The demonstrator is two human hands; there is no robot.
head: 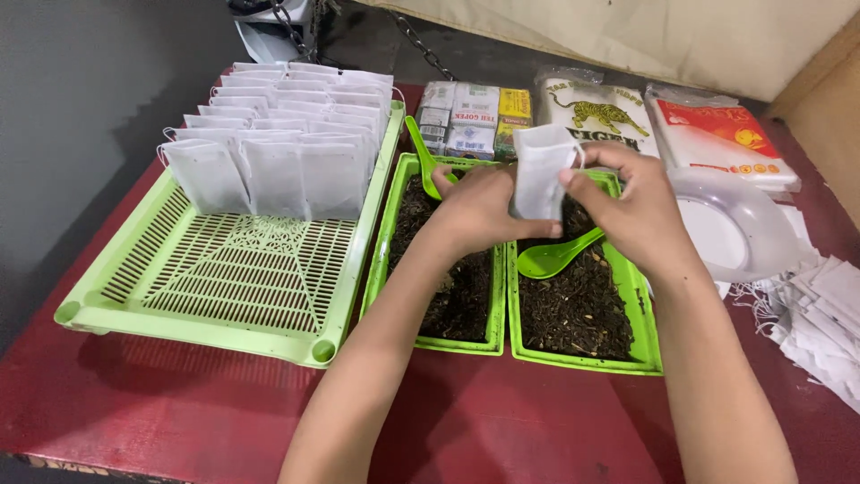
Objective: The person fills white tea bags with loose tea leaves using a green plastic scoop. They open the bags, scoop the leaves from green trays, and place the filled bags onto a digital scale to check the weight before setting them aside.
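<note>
My left hand [479, 211] and my right hand [632, 206] both grip a small white filter bag [540, 170], held upright above two green trays of dark loose tea. The left tea tray [376, 260] has a green spoon [421, 152] standing at its far end. Another green spoon [551, 257] lies on the tea in the right tea tray [640, 305], just under my hands. To the left, a large light-green slatted tray [224, 287] holds rows of upright white bags [278, 134] at its far end.
Packets of tea [470, 116] and white sacks with printed pictures [609, 112] lie at the back of the red table [161, 403]. A clear plastic bowl [730, 229] sits at right, with a heap of flat white bags [824, 314] near the right edge.
</note>
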